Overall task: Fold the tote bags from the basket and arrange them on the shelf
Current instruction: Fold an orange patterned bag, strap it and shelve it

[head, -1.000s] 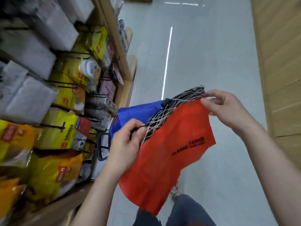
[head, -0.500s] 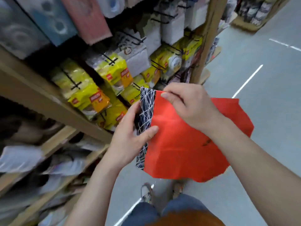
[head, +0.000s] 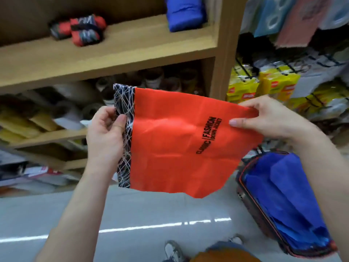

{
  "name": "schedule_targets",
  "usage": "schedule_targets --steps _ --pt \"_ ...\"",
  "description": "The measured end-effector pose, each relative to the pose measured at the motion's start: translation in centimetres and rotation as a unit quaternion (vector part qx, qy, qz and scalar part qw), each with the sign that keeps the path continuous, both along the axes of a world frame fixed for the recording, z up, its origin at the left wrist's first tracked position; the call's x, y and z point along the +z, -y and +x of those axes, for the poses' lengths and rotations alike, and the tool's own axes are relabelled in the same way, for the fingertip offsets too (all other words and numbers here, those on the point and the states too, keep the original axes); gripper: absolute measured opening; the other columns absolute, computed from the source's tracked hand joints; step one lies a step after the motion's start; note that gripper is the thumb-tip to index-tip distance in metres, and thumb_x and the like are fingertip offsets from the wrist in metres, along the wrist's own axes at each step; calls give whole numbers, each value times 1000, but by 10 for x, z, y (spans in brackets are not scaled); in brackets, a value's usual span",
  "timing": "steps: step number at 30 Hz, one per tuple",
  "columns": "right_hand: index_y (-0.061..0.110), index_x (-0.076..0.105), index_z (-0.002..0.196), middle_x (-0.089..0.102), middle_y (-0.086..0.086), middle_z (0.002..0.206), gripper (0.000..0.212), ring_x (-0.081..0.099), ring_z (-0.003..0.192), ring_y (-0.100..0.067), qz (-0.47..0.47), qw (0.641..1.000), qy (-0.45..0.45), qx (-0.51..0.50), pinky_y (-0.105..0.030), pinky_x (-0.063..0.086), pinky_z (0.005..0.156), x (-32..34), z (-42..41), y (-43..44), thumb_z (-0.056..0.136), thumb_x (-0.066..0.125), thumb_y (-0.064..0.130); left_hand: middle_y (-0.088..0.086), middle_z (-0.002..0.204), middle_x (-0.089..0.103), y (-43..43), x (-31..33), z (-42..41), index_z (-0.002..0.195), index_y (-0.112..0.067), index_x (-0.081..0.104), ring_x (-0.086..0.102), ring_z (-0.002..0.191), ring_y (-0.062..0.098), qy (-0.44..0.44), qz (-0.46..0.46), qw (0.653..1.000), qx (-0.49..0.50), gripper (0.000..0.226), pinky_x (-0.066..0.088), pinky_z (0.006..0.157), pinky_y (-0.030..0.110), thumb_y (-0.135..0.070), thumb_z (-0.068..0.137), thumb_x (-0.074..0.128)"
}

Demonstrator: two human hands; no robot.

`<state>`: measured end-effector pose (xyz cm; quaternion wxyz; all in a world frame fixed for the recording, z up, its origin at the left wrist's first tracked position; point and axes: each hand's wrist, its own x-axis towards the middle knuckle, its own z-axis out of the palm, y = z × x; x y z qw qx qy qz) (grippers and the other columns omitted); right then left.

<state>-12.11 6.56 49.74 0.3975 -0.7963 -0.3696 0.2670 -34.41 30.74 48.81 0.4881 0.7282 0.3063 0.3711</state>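
Observation:
I hold a red tote bag (head: 170,140) stretched flat in front of me, with a black band of white lines along its left edge and black print on the right. My left hand (head: 105,133) pinches the patterned band. My right hand (head: 264,118) grips the bag's upper right corner. The basket (head: 243,178) stands on the floor at the lower right with blue tote bags (head: 283,197) in it. On the wooden shelf (head: 105,48) above lie folded red and black bags (head: 83,29) and a folded blue bag (head: 185,12).
A wooden upright (head: 224,53) divides the shelf from a rack of yellow packs (head: 264,86) at the right. Lower shelves hold rolls and paper goods (head: 56,114). Grey floor (head: 132,224) and my shoes (head: 173,250) are below.
My view has swung from the yellow packs to the wooden shelf. My right hand has moved from the bag's left side to its right corner, spreading the bag flat.

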Motion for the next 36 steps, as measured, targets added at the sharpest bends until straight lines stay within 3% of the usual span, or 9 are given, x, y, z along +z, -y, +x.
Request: schedule_targets --steps 6,14,18,23,28,30,32,34,36 --pt "27 73 87 70 12 80 4 65 79 -9 -13 970 216 110 -31 50 75 23 -87 -131 86 71 31 5 85 63 -89 21 -106 87 -28 60 56 77 14 -57 108 989 90 24 49 74 43 -7 96 56" --pt "24 72 91 70 10 80 7 64 76 -5 159 963 167 140 -30 49 76 35 -180 -277 93 65 24 -2 93 63 -161 69 -171 102 -17 63 56 84 10 -82 227 964 112 11 48 79 33 -11 93 59" --pt "19 73 93 62 13 72 8 51 64 -2 211 957 183 76 -26 41 70 51 -186 -328 90 65 18 12 124 51 -188 84 -194 130 -20 56 46 114 29 -180 407 853 272 53 38 100 37 -20 80 73" --pt "17 69 88 67 4 80 5 58 72 -8 286 957 -14 44 -27 47 70 75 -181 -385 86 64 18 2 121 58 -172 76 -184 126 -21 62 54 113 20 -197 351 914 44 58 43 99 36 -56 80 61" --pt "20 63 85 65 2 77 22 58 64 -9 334 921 -203 -11 -27 50 65 103 -172 -438 92 54 0 -1 164 4 -172 48 -162 154 -31 -4 14 149 26 -345 377 860 6 125 29 112 56 -82 57 56" --pt "20 61 90 64 -2 80 23 59 62 -9 343 907 -244 -18 -27 52 61 117 -174 -457 91 52 -2 3 162 15 -188 55 -155 155 -26 -4 24 146 22 -290 369 882 33 116 32 113 48 -69 70 62" --pt "16 60 102 66 -3 86 22 63 67 -8 378 893 -242 -1 -27 55 64 137 -180 -470 91 52 -1 -5 127 59 -204 68 -153 150 -7 24 57 110 4 -182 371 906 91 78 45 93 20 -41 88 57" --pt "10 55 121 67 -9 102 24 69 85 -16 441 828 -328 108 -34 58 78 161 -185 -477 98 50 10 -25 75 59 -221 88 -159 116 9 55 51 65 -11 -83 370 907 185 31 37 62 3 -13 94 52" --pt "16 45 136 61 -11 126 40 66 108 -23 465 787 -335 230 -44 55 90 179 -183 -484 100 44 35 -34 73 61 -248 109 -170 97 -7 67 54 67 -18 24 275 926 258 13 38 66 1 -8 97 54"
